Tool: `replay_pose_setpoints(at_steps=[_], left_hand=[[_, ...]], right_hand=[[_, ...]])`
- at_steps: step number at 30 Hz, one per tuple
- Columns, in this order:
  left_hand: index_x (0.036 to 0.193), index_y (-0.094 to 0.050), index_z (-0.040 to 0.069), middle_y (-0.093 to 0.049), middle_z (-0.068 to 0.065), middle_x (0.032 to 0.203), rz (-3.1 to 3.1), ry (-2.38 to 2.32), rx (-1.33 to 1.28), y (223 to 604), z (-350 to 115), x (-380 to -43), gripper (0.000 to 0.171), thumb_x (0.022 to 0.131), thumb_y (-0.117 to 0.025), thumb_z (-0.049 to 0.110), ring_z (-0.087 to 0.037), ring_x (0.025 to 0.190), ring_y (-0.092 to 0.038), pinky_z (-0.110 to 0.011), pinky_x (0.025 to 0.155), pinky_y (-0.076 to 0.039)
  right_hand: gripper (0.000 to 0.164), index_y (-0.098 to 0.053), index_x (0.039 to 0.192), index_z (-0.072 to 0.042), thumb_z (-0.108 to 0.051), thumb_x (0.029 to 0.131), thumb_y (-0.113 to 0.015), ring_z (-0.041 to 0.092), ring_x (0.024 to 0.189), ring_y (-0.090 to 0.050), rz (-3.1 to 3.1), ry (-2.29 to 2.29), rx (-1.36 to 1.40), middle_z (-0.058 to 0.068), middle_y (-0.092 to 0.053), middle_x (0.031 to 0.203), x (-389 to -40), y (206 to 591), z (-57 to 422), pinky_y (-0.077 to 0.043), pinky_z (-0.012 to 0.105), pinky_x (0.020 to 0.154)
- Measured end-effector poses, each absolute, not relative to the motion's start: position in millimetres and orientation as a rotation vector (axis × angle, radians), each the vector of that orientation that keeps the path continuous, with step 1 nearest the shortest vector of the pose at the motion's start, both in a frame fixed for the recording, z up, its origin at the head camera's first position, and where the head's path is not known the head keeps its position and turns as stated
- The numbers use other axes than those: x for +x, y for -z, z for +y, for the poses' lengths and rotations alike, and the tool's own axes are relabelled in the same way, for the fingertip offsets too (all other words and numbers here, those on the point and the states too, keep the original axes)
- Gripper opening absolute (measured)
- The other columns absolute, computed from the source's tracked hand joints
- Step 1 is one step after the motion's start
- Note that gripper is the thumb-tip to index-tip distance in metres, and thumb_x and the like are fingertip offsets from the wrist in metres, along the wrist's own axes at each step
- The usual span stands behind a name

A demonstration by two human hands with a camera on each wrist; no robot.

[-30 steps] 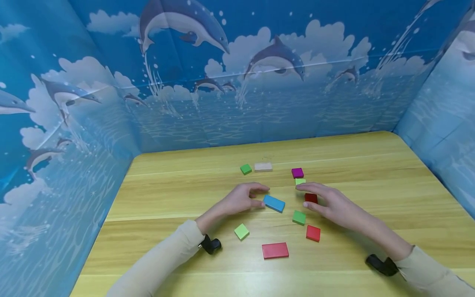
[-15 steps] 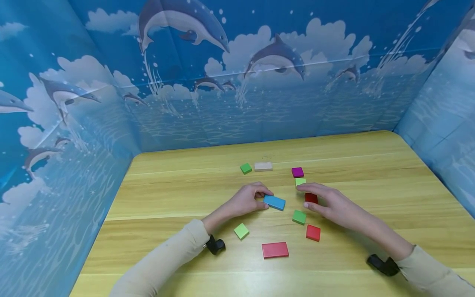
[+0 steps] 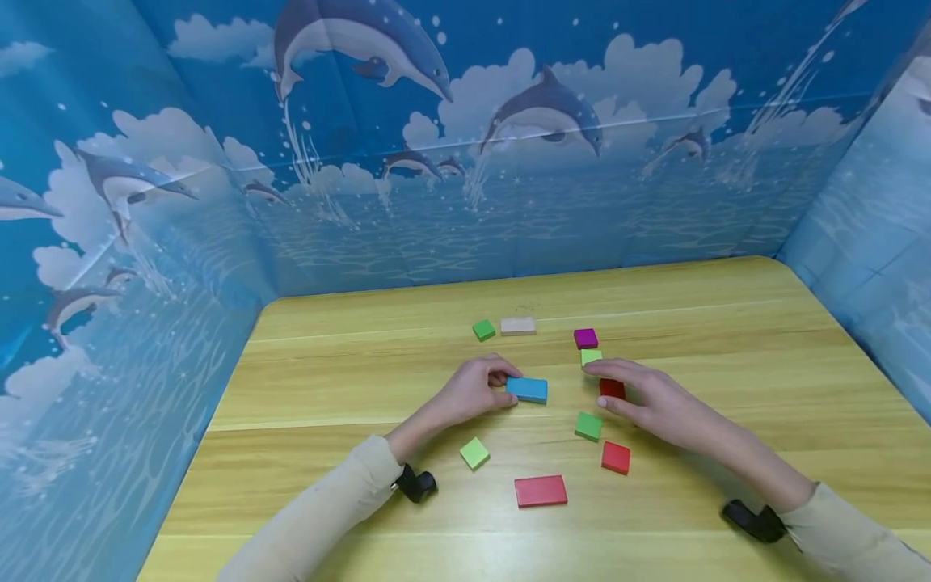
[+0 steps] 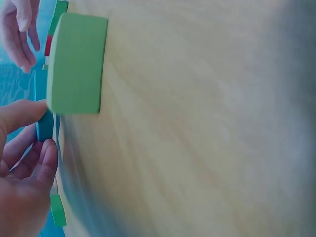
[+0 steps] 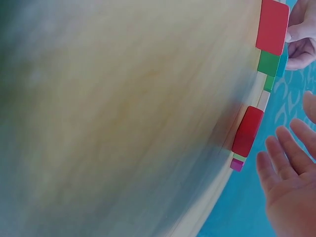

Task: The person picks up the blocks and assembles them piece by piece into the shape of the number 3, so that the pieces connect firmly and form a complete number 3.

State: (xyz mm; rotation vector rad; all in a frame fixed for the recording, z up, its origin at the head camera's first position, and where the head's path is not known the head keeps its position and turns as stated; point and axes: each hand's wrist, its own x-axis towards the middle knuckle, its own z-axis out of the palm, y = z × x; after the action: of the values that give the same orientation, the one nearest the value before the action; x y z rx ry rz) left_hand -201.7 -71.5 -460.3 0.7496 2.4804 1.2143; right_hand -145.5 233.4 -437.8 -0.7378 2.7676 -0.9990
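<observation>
Thumb and fingers of my left hand (image 3: 471, 393) pinch the left end of a blue rectangular block (image 3: 528, 390) near the table's middle. In the left wrist view the same blue block (image 4: 44, 123) stands between thumb and fingertips. My right hand (image 3: 658, 402) hovers palm down, fingers apart, beside a dark red block (image 3: 612, 389) that it partly covers in the head view. The right wrist view shows that hand (image 5: 294, 173) with relaxed fingers and nothing in them. A light green block (image 3: 591, 356) lies just past its index fingertip.
On the wooden table (image 3: 327, 356) lie a purple block (image 3: 585, 338), a green block (image 3: 588, 426), a red block (image 3: 616, 457), a long red block (image 3: 541, 491), a lime block (image 3: 474, 453), a pale block (image 3: 518, 326) and a far green block (image 3: 483, 330). Dolphin-printed curtains surround it.
My left hand has closed its fingers on the blue block, drawn it slightly left and turned it nearly straight. The right hand has stayed in place.
</observation>
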Motion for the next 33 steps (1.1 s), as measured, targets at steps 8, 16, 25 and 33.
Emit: replay_pose_setpoints(at_steps=[8,16,25,33], left_hand=[[0.112,-0.071,0.010,-0.061,0.003,0.095,2.511,-1.261,0.677,458,-81,-204,0.032,0.082,-0.080,0.011,-0.014,0.087,-0.056,-0.026,0.079,-0.049],[0.111,-0.071,0.008,-0.060,0.001,0.096,2.543,-1.206,0.684,457,-84,-205,0.032,0.082,-0.081,0.010,-0.015,0.087,-0.055,-0.025,0.078,-0.048],[0.109,-0.071,0.008,-0.059,0.001,0.094,2.564,-1.146,0.716,458,-85,-205,0.029,0.082,-0.081,0.011,-0.014,0.085,-0.053,-0.024,0.076,-0.047],[0.108,-0.072,0.008,-0.060,0.003,0.093,2.563,-1.095,0.731,456,-85,-207,0.030,0.081,-0.082,0.012,-0.012,0.085,-0.054,-0.023,0.077,-0.048]], right_hand=[[0.049,-0.054,0.140,-0.011,-0.029,0.096,-0.066,0.033,0.132,-0.044,2.780,0.989,-0.735,0.007,-0.052,0.141,-144,438,235,-0.039,0.056,0.102],[0.049,-0.054,0.141,-0.011,-0.026,0.096,-0.066,0.033,0.133,-0.044,2.781,0.983,-0.742,0.007,-0.052,0.142,-146,439,235,-0.039,0.055,0.102],[0.048,-0.054,0.140,-0.011,-0.028,0.097,-0.065,0.032,0.132,-0.045,2.782,0.983,-0.775,0.006,-0.052,0.141,-146,440,237,-0.040,0.055,0.101],[0.047,-0.054,0.140,-0.010,-0.020,0.096,-0.066,0.033,0.131,-0.045,2.780,0.973,-0.770,0.007,-0.053,0.140,-144,438,235,-0.040,0.055,0.101]])
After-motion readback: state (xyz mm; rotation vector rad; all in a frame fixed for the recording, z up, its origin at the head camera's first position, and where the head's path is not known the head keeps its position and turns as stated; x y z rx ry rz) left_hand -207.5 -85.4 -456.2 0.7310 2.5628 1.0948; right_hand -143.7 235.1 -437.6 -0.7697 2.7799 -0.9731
